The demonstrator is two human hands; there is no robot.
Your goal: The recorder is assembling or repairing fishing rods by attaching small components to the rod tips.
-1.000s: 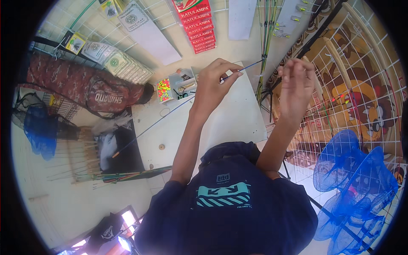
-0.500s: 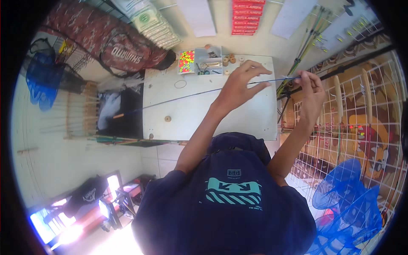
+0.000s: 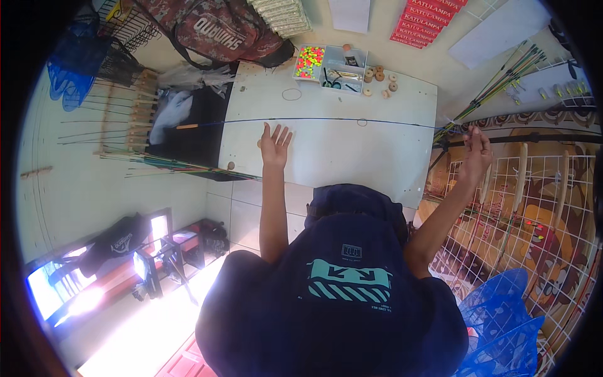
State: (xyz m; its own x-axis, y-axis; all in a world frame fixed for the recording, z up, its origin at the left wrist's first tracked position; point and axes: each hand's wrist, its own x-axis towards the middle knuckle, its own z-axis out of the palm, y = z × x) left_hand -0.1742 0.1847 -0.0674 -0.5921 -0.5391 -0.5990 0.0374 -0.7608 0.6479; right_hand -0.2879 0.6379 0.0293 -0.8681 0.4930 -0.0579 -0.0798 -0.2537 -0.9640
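A slim blue fishing rod [image 3: 326, 119] stretches from left to right across the white table, its short wooden handle [image 3: 188, 127] over the dark area at the left. At the thin right end, past the table's edge, my right hand [image 3: 475, 157] pinches the rod between closed fingers. My left hand [image 3: 275, 146] is just below the rod over the table's left part, palm up with fingers spread, holding nothing. A small round wooden piece behind its thumb is partly hidden.
At the table's [image 3: 377, 157] back stands a divided tray [image 3: 333, 55] with bright beads and small tools, beside several wooden knobs [image 3: 379, 76]. More thin rods [image 3: 502, 81] lean at the right, near a white wire grid [image 3: 502, 207]. Blue nets [image 3: 502, 314] are at the lower right.
My left hand has moved left and turned palm up, away from the rod's right part. The right hand still pinches the thin end. The whole view has shifted, and the rod lies more level.
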